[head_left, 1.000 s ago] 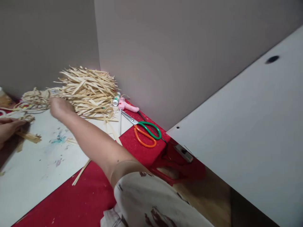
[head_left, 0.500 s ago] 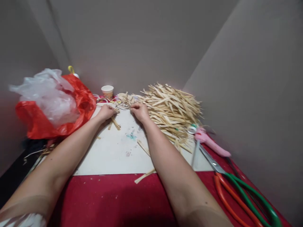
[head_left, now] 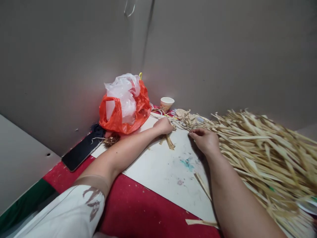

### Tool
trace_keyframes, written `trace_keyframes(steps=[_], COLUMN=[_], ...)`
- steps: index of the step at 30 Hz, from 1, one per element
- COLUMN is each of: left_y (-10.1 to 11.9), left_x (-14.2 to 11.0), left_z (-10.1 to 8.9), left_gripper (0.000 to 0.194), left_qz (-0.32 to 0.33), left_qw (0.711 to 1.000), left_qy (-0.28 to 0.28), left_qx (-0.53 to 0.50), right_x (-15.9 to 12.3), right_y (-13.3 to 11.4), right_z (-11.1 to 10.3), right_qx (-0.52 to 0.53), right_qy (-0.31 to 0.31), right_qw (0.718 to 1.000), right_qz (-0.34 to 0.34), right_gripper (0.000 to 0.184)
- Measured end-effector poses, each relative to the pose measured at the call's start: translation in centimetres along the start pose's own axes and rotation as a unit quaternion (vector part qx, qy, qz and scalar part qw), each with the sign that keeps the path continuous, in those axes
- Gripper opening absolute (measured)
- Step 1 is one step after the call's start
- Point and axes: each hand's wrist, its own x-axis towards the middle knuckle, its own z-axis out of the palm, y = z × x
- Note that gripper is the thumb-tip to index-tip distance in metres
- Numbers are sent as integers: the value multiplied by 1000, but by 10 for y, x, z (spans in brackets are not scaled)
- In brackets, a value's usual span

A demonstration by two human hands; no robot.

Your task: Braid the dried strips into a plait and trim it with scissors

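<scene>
My left hand [head_left: 163, 126] is closed over the far part of the white board [head_left: 153, 172]. Short ends of dried straw strips [head_left: 170, 142] poke out below its fingers, and a knotted bit shows at the fingertips. To its right, my right hand [head_left: 206, 140] has thumb and forefinger pinched together at the edge of some thin tangled cords [head_left: 184, 124]; what lies in the pinch is too small to make out. Beside that hand spreads a big heap of dried straw strips [head_left: 262, 145]. Loose strip pieces [head_left: 203, 186] lie on the board near the right forearm.
At the back stands a paper cup [head_left: 166, 104]. A red plastic bag [head_left: 111, 115] with a clear bag inside sits left of the board. Nearer lies a black phone [head_left: 83, 152] on the red cloth [head_left: 138, 208]. Grey walls [head_left: 223, 59] close in the back and left.
The view has swung left, so everything sits further right in the picture. The scissors and pink object are out of view; the phone shows fully. Both hands keep nearly the same place over the board.
</scene>
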Motion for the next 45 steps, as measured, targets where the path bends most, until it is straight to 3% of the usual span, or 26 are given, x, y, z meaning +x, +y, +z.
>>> trace_keyframes(steps=[13, 18, 23, 32, 39, 42, 45], left_y=[6, 6, 4, 3, 5, 5, 3], left_x=[-2, -3, 2, 8, 9, 10, 12], left_z=[-1, -2, -2, -1, -2, -1, 0], left_gripper=[10, 12, 13, 13, 12, 12, 13], left_qz=[13, 12, 15, 19, 11, 9, 8], left_qw=[1000, 999, 999, 999, 999, 999, 1000], left_qy=[2, -3, -7, -2, -4, -4, 6], left_qx=[26, 40, 49, 44, 38, 33, 30], right_x=[5, 24, 53, 90, 82, 63, 46], right_y=[-2, -6, -2, 18, -9, -29, -42], right_z=[7, 4, -11, -44, -72, -73, -57], right_qx=[-1, -7, -6, 29, 114, 149, 170], right_qy=[-36, -65, -107, -125, -171, -225, -351], right_qw=[999, 998, 994, 990, 977, 961, 919], right_qz=[-20, -13, 18, 64, 61, 61, 51], right_gripper=[12, 9, 9, 16, 18, 17, 16])
